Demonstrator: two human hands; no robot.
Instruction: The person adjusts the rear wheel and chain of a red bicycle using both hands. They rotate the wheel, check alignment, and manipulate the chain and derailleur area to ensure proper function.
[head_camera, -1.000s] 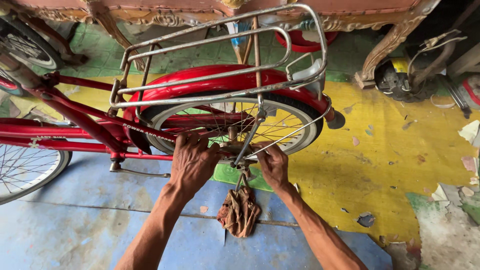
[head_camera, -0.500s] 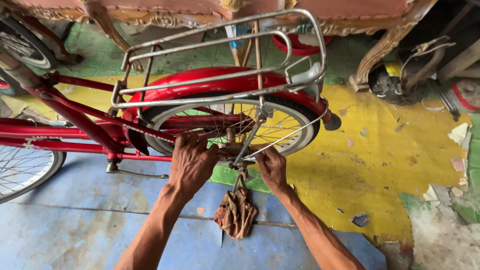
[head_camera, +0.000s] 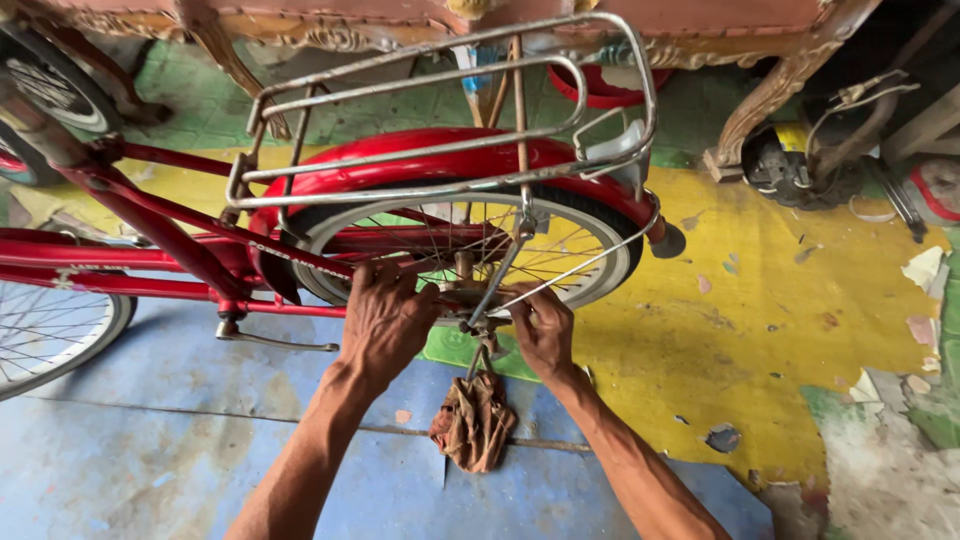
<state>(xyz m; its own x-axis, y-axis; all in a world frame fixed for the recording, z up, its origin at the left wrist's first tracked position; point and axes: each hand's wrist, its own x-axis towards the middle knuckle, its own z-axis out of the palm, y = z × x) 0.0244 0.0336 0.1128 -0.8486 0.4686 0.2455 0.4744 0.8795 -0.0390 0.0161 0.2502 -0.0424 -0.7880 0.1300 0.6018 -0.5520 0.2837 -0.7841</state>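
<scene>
A red bicycle (head_camera: 160, 245) stands sideways in front of me, its rear wheel (head_camera: 470, 250) under a red mudguard (head_camera: 450, 160) and a grey metal carrier rack (head_camera: 440, 110). My left hand (head_camera: 385, 320) is closed over the frame stay just left of the rear axle. My right hand (head_camera: 545, 330) grips the right side of the axle area, next to the rack strut (head_camera: 500, 275). What sits inside each fist is hidden. A crumpled brown rag (head_camera: 472, 425) hangs down below the axle between my forearms.
The floor is painted blue near me and yellow beyond (head_camera: 720, 320), with flaking patches. A carved wooden furniture leg (head_camera: 770, 95) stands behind the bicycle. Another wheel (head_camera: 50, 330) shows at the left edge. Cables and small machine parts (head_camera: 810, 160) lie at the far right.
Both hands stay clamped at the rear axle. The view has shifted slightly, and the hands and the rag hold almost the same place.
</scene>
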